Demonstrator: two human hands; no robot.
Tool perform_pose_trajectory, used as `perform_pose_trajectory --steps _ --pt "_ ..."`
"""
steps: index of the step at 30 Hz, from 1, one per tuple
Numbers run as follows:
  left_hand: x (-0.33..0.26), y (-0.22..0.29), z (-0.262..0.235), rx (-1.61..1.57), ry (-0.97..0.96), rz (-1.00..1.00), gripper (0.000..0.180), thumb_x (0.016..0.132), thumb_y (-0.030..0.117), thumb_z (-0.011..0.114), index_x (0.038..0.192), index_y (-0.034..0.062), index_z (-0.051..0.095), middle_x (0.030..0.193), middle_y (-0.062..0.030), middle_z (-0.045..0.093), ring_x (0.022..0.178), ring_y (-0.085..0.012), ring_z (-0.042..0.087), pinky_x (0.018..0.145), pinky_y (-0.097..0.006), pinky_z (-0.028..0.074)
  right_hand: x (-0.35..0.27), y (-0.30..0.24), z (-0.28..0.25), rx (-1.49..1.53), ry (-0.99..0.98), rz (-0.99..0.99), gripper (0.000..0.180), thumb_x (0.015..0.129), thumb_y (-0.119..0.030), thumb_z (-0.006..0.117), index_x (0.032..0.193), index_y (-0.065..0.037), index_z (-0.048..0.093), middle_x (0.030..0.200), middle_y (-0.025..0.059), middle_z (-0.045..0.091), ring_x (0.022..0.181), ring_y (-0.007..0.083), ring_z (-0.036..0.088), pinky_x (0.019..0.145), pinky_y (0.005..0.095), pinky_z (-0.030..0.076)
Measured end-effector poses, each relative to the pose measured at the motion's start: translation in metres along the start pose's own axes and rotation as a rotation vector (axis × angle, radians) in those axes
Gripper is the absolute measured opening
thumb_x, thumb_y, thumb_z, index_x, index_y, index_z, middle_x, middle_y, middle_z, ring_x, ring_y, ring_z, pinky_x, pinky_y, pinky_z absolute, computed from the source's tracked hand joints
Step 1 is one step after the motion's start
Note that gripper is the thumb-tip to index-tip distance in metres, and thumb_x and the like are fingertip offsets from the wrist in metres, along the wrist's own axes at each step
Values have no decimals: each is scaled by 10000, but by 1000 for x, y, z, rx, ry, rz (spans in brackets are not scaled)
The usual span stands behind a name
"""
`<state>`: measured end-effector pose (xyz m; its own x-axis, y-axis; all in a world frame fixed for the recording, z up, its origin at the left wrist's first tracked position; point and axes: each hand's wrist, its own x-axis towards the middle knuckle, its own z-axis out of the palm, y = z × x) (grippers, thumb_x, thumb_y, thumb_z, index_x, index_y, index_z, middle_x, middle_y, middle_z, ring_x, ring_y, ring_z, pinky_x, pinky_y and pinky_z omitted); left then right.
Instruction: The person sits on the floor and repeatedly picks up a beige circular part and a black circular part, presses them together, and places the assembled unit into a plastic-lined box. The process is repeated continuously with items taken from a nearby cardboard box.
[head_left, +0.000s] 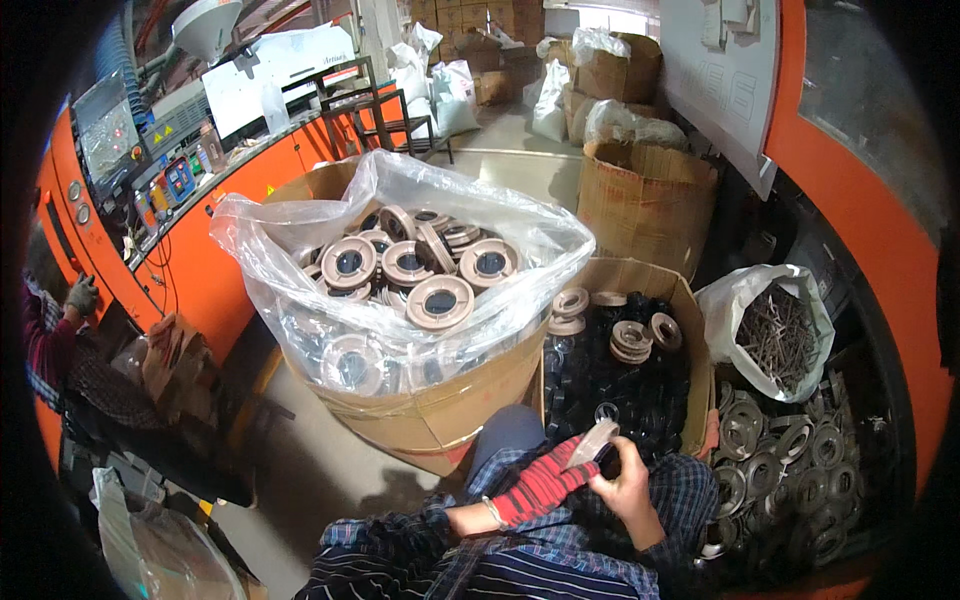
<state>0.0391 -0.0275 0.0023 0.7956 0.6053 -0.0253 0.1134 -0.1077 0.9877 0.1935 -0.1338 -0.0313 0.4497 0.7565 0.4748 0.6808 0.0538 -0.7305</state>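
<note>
My left hand (540,488), in a red and black striped glove, grips a beige ring-shaped plastic part (594,442) tilted on edge above my lap. My bare right hand (630,492) holds the same part from the right, with thumb and fingers at its lower edge. Something dark shows at the part's underside, partly hidden by my fingers. Just beyond my hands stands a cardboard box (690,300) with many black round pieces (620,400) and a few beige ring parts (631,340) inside.
A large carton (400,415) lined with clear plastic (290,265) holds many beige rings with dark centres. To the right are a white sack (715,300) of thin brown sticks and a pile of grey rings (790,470). Another person's gloved hand (82,295) is beside the orange machine (225,265) at left.
</note>
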Motion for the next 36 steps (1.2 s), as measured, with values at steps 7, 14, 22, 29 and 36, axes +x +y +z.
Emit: perform_pose_trajectory --steps 7,14,22,29,36 --pt "3 -13 10 517 45 877 668 928 164 675 1515 52 379 1447 -152 523 1231 -314 590 1019 -378 481 -8 17 10 1468 -238 994 785 970 -711 332 1379 -56 468 830 96 670 475 215 599 371 330 500" --pt "-2 -5 2 -293 -46 -118 574 950 279 694 1415 8 496 1236 -107 635 1095 -166 600 941 -288 496 -7 -3 -3 -93 9 16 578 888 -269 728 1324 32 498 1105 211 660 959 345 692 818 416 556" --pt "-2 -15 -1 -532 -78 -232 448 971 246 661 1360 49 561 1217 -70 643 1066 -142 598 927 -285 486 -1 -19 -10 -112 -119 98 529 755 -316 812 1090 30 591 1004 227 660 911 346 701 772 391 567" --pt "-7 -27 21 -188 72 -212 513 944 241 685 1386 31 532 1309 -161 610 1183 -250 610 972 -336 487 -8 10 17 138 -86 446 409 903 -359 654 1092 -2 587 968 203 701 900 307 709 780 391 555" --pt "5 -47 10 10 -238 282 588 986 264 627 1466 5 408 1273 -139 620 1185 -199 594 1004 -341 474 -30 38 20 1681 -342 847 670 1006 -625 377 1244 -26 557 933 149 693 557 256 649 431 382 539"
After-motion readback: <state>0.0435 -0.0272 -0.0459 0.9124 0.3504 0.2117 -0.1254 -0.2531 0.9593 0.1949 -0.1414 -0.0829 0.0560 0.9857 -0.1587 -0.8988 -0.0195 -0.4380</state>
